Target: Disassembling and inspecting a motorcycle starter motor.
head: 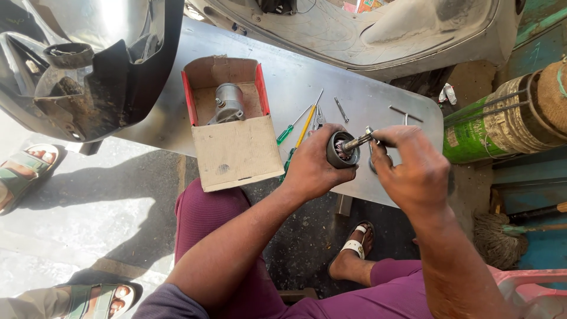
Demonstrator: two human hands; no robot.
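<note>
My left hand [316,168] grips a dark cylindrical motor housing [341,152], its open end facing up. My right hand [410,165] pinches the metal shaft [356,142] that sticks out of the housing. Both hands hover above the near edge of a grey metal sheet [295,80]. An open cardboard box [230,127] with red side flaps lies to the left on the sheet, holding a grey metal motor part [227,103].
Screwdrivers with green and yellow handles [298,127], pliers and loose bolts [341,109] lie on the sheet. Scooter body panels [88,59] stand at the back. A green drum [496,121] is at the right, a broom [502,233] below it. Other people's sandalled feet [26,168] are at the left.
</note>
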